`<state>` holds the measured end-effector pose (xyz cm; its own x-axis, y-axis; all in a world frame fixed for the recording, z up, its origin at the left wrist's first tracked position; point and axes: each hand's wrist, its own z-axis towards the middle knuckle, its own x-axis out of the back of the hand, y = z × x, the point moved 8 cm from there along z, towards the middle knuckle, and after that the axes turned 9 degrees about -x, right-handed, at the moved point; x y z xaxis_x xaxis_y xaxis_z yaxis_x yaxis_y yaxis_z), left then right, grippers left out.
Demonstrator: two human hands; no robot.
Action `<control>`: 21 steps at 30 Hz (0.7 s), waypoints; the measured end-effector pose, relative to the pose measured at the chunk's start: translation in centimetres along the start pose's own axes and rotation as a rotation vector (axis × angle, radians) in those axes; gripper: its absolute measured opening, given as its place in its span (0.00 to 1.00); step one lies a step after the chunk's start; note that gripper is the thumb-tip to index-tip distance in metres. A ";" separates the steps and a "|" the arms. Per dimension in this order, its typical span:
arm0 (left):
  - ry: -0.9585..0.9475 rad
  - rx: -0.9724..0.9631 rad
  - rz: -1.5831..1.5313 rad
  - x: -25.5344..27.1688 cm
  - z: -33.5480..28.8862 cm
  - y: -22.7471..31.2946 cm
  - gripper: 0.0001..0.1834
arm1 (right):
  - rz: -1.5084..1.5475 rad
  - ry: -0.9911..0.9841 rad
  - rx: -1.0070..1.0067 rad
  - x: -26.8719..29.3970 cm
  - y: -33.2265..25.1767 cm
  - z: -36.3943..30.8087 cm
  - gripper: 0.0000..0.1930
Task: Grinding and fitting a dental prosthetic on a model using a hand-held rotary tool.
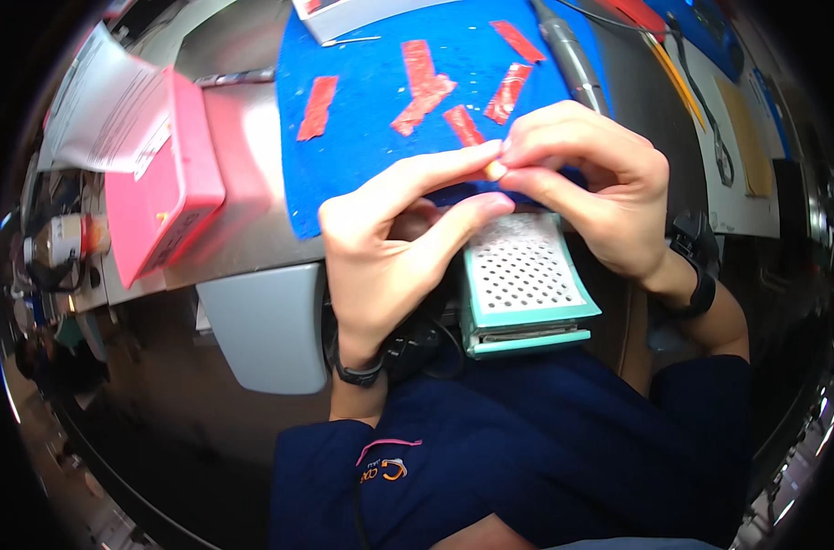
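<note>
My right hand (586,174) pinches a small yellowish piece (496,170) between thumb and forefinger. Against that piece rests the forefinger of my left hand (389,234), whose thumb stays a little lower, with a gap between the two. Just below the fingertips is a teal-framed box (527,275) with a white top full of round holes, whose far end looks dusty. Beyond my hands, several red shiny strips (318,108) lie scattered on a blue cloth (357,170). How the piece is shaped is mostly hidden by my fingers.
A pink bin (197,160) holding a paper sheet (105,110) stands at left, beside a pen (236,78). A grey tray (270,330) juts from the bench edge. Farther off are a white box (362,18), a thin metal tool (351,40) and a grey handpiece (573,60).
</note>
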<state>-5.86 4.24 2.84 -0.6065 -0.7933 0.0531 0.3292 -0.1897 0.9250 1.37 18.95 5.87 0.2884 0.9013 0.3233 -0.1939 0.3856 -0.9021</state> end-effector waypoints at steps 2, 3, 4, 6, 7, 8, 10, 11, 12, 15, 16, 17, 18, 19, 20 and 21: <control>0.011 0.042 -0.040 0.3 -0.4 -0.4 0.14 | -0.012 -0.068 -0.003 -0.4 -0.1 0.1 0.07; 0.068 -0.007 -0.076 0.6 -0.4 -0.4 0.13 | 0.076 -0.088 -0.041 -0.7 -0.3 0.3 0.06; 0.112 0.014 -0.025 0.9 -0.5 -0.4 0.13 | 0.158 -0.054 -0.216 -0.2 0.0 0.3 0.07; 0.146 -0.017 0.046 0.9 -0.4 -0.2 0.13 | 0.138 0.131 -0.186 3.3 0.0 0.9 0.09; 0.143 0.000 0.043 0.6 -0.3 0.0 0.12 | 0.025 0.265 -0.142 5.5 -0.2 1.1 0.10; 0.136 0.023 0.050 0.4 -0.2 0.2 0.12 | -0.133 0.313 -0.147 7.3 0.1 1.3 0.11; 0.147 0.009 0.014 0.2 -0.2 0.4 0.11 | -0.395 0.328 -0.226 8.9 0.5 1.9 0.13; 0.155 -0.019 -0.026 0.1 -0.2 0.1 0.11 | -0.467 0.284 -0.360 8.8 1.9 2.2 0.18; 0.164 -0.045 -0.066 0.0 -0.3 0.0 0.10 | -0.660 0.223 -0.425 7.8 2.5 1.6 0.21; 0.134 0.016 -0.051 -0.1 -0.5 0.4 0.10 | -0.913 0.160 -0.507 5.9 2.7 1.5 0.24; 0.150 -0.005 -0.066 -0.2 -0.4 0.8 0.10 | -0.832 0.160 -0.533 6.4 3.4 1.5 0.23; 0.153 -0.006 -0.092 -0.1 -0.4 0.6 0.09 | -0.747 0.158 -0.560 7.1 4.7 1.5 0.23; 0.143 -0.006 -0.116 -0.1 -0.4 0.5 0.09 | -0.458 0.203 -0.543 7.7 5.3 1.6 0.21; 0.134 -0.005 -0.140 0.0 -0.4 0.3 0.09 | -0.215 0.353 -0.339 8.8 4.0 0.5 0.18; 0.162 -0.078 -0.081 1.0 -0.5 0.2 0.09 | 0.150 0.209 -0.475 7.5 3.3 0.2 0.18; 0.166 -0.052 -0.054 1.4 -0.6 0.0 0.09 | 0.496 0.063 -0.618 5.9 2.0 -0.7 0.18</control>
<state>-6.27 2.80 2.69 -0.4980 -0.8649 -0.0624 0.3392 -0.2605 0.9039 3.38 24.92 5.80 0.3608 0.9192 -0.1578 0.2370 -0.2540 -0.9377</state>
